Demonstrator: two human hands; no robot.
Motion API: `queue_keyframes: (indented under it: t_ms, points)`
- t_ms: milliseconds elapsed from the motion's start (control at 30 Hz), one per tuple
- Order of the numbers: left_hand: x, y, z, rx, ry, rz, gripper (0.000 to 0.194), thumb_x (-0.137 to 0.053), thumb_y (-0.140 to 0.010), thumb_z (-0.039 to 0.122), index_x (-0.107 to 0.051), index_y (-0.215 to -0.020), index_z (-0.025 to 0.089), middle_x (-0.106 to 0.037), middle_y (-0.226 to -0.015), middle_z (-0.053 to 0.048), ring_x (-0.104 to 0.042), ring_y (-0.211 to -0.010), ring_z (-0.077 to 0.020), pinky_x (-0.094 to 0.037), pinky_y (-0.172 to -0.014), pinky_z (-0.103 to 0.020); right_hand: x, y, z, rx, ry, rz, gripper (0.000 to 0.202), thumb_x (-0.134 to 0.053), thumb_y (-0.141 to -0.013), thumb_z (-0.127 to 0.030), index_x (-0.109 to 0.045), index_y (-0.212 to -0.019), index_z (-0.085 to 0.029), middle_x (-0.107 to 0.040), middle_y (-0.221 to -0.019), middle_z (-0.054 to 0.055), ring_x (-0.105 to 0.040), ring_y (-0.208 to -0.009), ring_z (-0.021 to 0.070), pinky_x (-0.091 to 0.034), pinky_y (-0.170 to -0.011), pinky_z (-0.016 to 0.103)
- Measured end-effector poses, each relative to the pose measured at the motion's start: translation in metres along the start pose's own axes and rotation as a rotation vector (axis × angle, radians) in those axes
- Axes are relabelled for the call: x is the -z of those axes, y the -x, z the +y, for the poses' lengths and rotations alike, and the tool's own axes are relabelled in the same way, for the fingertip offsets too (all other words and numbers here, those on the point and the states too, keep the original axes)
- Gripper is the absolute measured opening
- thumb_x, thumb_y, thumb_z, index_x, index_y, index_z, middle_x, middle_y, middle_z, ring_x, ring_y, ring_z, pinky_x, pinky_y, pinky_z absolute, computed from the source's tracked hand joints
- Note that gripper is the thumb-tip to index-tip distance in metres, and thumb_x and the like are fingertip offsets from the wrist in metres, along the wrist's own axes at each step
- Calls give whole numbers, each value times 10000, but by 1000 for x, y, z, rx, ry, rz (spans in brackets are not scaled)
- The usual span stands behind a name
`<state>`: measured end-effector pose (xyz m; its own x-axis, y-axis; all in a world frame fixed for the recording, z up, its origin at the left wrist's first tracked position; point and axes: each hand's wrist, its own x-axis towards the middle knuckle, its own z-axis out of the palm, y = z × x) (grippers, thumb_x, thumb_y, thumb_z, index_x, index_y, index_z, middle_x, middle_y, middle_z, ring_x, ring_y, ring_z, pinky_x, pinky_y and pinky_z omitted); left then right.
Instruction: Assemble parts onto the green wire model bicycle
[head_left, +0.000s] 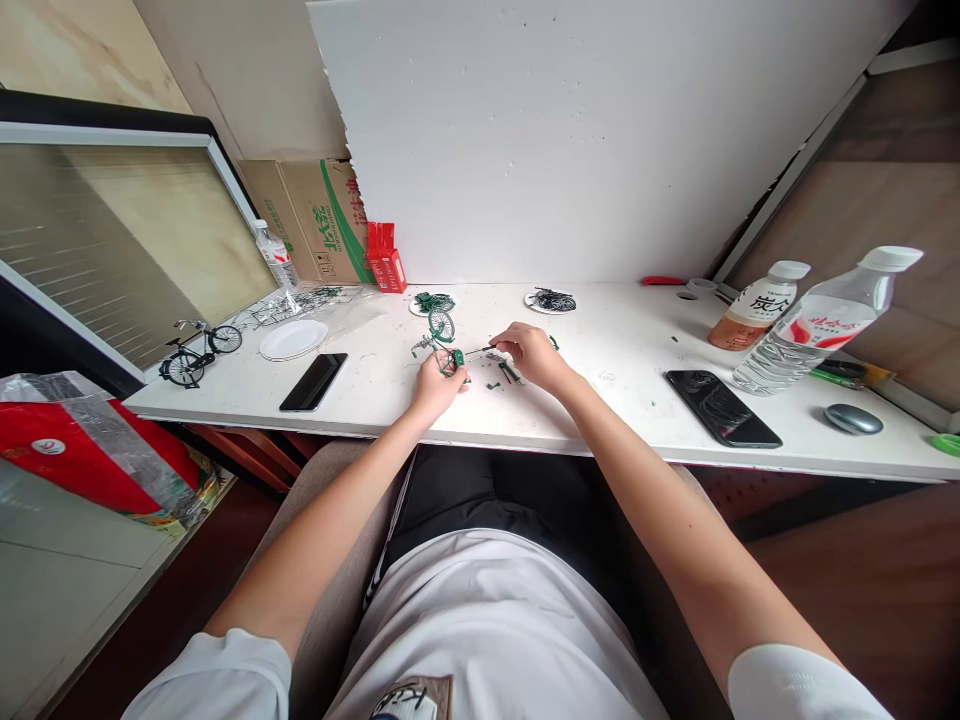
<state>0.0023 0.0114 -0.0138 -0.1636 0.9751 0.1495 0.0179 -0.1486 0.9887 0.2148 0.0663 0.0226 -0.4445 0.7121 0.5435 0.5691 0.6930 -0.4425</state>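
A small green model bicycle (442, 325) is held in my left hand (437, 389), its fingers wrapped round the lower part, with a spoked wheel standing up above them. My right hand (527, 352) pinches a thin dark tool (487, 348) that points left toward the bicycle; whether its tip touches the bicycle cannot be made out. Small loose green parts (508, 371) lie on the white table (375, 407) between and below the hands. Behind them stand a dish of green parts (433, 303) and a dish of black parts (552, 300).
At the left are a black model bicycle (196, 352), a white plate (293, 340) and a phone (315, 382). Another phone (721, 408), a mouse (853, 419) and two bottles (760, 303) stand or lie at the right. A red box (386, 262) is at the back.
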Motion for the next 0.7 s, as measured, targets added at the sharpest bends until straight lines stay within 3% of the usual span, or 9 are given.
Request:
queue_keyframes:
  t_ms: [167, 467, 700]
  points:
    - [1, 0, -1, -4, 18, 24, 275, -832, -834, 198, -608, -991, 178, -685, -863, -18, -706, -749, -137, -637, -667, -265, -11, 3, 3, 43, -104, 111, 306, -530, -1026, -118, -830, -1052, -168, -779, -1038, 127, -723, -951, 247, -560, -885, 362]
    - [0, 0, -1, 3, 33, 13, 293, -853, -831, 215, -599, -971, 177, -687, -848, -18, -703, -732, -135, -635, -684, -280, -12, 6, -5, -52, -99, -4, 350, -477, -1051, -156, -818, -1124, -181, -773, -1147, 124, -702, -1055, 234, -548, -984, 372]
    - [-1, 0, 3, 28, 27, 25, 254, -825, -850, 141, -601, -967, 170, -687, -823, -9, -692, -704, -125, -629, -686, -275, -10, 8, -9, -5, -100, -1, 296, -599, -1053, -307, -823, -1168, -151, -744, -1056, 110, -671, -902, 208, -543, -876, 333]
